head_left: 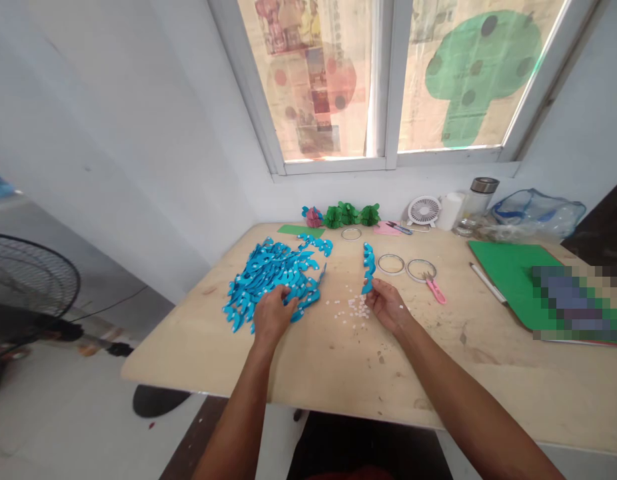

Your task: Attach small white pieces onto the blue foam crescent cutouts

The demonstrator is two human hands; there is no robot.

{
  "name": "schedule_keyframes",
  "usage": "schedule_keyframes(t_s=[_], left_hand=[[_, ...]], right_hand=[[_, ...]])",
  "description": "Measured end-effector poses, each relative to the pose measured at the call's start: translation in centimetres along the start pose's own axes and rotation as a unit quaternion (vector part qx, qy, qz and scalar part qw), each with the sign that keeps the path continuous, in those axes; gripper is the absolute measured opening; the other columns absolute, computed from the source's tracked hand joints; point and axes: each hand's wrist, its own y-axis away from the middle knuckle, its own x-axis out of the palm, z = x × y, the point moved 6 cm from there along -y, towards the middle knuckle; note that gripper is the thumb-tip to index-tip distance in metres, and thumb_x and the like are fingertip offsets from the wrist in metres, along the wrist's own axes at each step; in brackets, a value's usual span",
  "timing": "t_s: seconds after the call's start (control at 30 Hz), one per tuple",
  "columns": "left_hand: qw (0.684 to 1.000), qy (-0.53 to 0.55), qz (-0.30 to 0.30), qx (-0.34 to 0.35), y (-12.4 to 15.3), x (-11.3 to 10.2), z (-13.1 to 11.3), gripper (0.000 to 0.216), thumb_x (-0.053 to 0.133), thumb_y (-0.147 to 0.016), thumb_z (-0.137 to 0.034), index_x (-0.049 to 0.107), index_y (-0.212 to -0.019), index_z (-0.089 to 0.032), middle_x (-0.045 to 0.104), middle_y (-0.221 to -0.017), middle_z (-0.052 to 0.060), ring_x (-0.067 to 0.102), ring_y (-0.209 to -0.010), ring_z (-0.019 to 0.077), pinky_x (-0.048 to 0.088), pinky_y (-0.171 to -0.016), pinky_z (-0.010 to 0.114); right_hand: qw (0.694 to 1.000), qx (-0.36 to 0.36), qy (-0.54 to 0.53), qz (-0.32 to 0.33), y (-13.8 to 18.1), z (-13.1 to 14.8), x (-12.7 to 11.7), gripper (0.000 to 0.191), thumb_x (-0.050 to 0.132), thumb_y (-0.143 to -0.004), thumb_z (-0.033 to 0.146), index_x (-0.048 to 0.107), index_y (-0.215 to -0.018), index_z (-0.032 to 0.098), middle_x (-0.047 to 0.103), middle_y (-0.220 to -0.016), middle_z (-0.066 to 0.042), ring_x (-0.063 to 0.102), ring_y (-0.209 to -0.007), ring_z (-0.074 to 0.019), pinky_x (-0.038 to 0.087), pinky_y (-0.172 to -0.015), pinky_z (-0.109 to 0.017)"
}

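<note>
Blue paper pieces [273, 273] lie heaped near the bench's [338, 360] left edge, most of them loose. My left hand [272, 313] rests on them; I cannot tell its grip. My right hand [387, 305] pinches a short joined chain [368, 265] mid-bench, white scraps [356, 307] beside it.

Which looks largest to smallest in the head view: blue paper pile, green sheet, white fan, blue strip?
1. green sheet and blue paper pile: alike; sheet partly hidden.
2. white fan, though farther.
3. blue strip.
</note>
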Motion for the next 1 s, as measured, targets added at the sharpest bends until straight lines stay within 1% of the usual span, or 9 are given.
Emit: schedule_keyframes(t_s=[0.13, 0.23, 0.37, 0.43, 0.57, 0.67, 0.77, 0.9, 1.0], left_hand=[[0.998, 0.039, -0.034, -0.021, 0.1, -0.9, 0.7, 0.021, 0.058, -0.068, -0.033, 0.06, -0.085, -0.02, 0.065, -0.083, 0.006, 0.058, -0.082, 0.0245, 0.041, -0.07, 0.032], [0.98, 0.193, -0.016, -0.037, 0.1, -0.2, 0.5, 0.025, 0.064, -0.063, -0.036, 0.061, -0.082, -0.019, 0.065, -0.08, 0.005, 0.058, -0.077, 0.0215, 0.043, -0.067, 0.03], [0.883, 0.463, 0.037, -0.069, 0.7, 2.5, -2.2, 0.036, 0.074, -0.053, -0.038, 0.061, -0.081, -0.017, 0.065, -0.077, 0.003, 0.059, -0.074, 0.0183, 0.045, -0.065, 0.027], [0.834, 0.541, 0.074, -0.085, 1.1, 3.9, -4.4, 0.038, 0.077, -0.051, -0.035, 0.061, -0.081, -0.017, 0.065, -0.076, 0.003, 0.059, -0.072, 0.0164, 0.045, -0.066, 0.027], [0.782, 0.604, 0.134, -0.07, 1.7, 5.5, -8.6, 0.034, 0.077, -0.054, -0.029, 0.061, -0.082, -0.016, 0.067, -0.081, 0.004, 0.061, -0.074, 0.0163, 0.046, -0.071, 0.029], [0.759, 0.628, 0.162, -0.056, 1.7, 6.2, -10.3, 0.032, 0.076, -0.055, -0.027, 0.062, -0.082, -0.017, 0.067, -0.08, 0.003, 0.062, -0.078, 0.0172, 0.046, -0.075, 0.03], [0.749, 0.632, 0.196, -0.04, 1.6, 7.1, -11.0, 0.031, 0.076, -0.055, -0.025, 0.062, -0.081, -0.016, 0.067, -0.08, 0.004, 0.062, -0.078, 0.0182, 0.046, -0.077, 0.032], [0.75, 0.631, 0.196, -0.032, 1.5, 7.8, -10.9, 0.03, 0.076, -0.055, -0.024, 0.061, -0.08, -0.016, 0.066, -0.08, 0.004, 0.061, -0.078, 0.0175, 0.046, -0.077, 0.032], [0.728, 0.655, 0.198, -0.044, 1.6, 7.9, -10.7, 0.031, 0.076, -0.054, -0.022, 0.061, -0.081, -0.017, 0.065, -0.079, 0.003, 0.06, -0.077, 0.0159, 0.046, -0.073, 0.029]], right_hand=[[1.0, -0.003, 0.001, -0.001, 0.0, -0.1, 0.2, 0.018, 0.074, -0.064, 0.03, 0.068, -0.073, 0.015, 0.058, -0.052, 0.002, 0.046, -0.044, -0.0057, 0.037, -0.044, -0.018], [1.0, 0.002, 0.004, 0.011, 0.0, -0.4, 0.5, 0.018, 0.074, -0.064, 0.031, 0.067, -0.073, 0.016, 0.059, -0.053, 0.002, 0.046, -0.044, -0.0061, 0.037, -0.044, -0.019], [1.0, 0.013, 0.012, 0.025, 0.1, -0.7, 0.8, 0.021, 0.073, -0.065, 0.033, 0.068, -0.077, 0.016, 0.058, -0.052, 0.002, 0.047, -0.044, -0.007, 0.038, -0.046, -0.02], [1.0, 0.015, 0.009, 0.025, 0.2, -0.6, 0.9, 0.021, 0.072, -0.065, 0.034, 0.068, -0.077, 0.016, 0.058, -0.052, 0.002, 0.047, -0.045, -0.007, 0.038, -0.047, -0.02], [1.0, 0.022, -0.007, 0.02, 0.2, -0.6, 0.9, 0.019, 0.072, -0.067, 0.033, 0.067, -0.076, 0.017, 0.057, -0.053, 0.002, 0.046, -0.046, -0.0067, 0.038, -0.05, -0.02], [1.0, 0.024, -0.01, 0.016, 0.1, -0.5, 0.9, 0.018, 0.071, -0.067, 0.033, 0.066, -0.073, 0.018, 0.056, -0.052, 0.003, 0.045, -0.046, -0.0075, 0.038, -0.049, -0.021], [1.0, 0.02, -0.012, 0.014, 0.0, -0.4, 0.9, 0.018, 0.071, -0.067, 0.033, 0.063, -0.067, 0.018, 0.056, -0.053, 0.002, 0.046, -0.048, -0.0083, 0.038, -0.05, -0.022], [1.0, 0.023, -0.012, 0.016, 0.0, -0.4, 0.9, 0.019, 0.072, -0.067, 0.033, 0.061, -0.064, 0.018, 0.056, -0.054, 0.002, 0.047, -0.049, -0.0085, 0.039, -0.052, -0.022], [1.0, 0.02, -0.014, 0.015, 0.0, -0.4, 0.9, 0.018, 0.071, -0.067, 0.033, 0.062, -0.064, 0.018, 0.056, -0.054, 0.002, 0.046, -0.049, -0.0083, 0.038, -0.051, -0.022]])
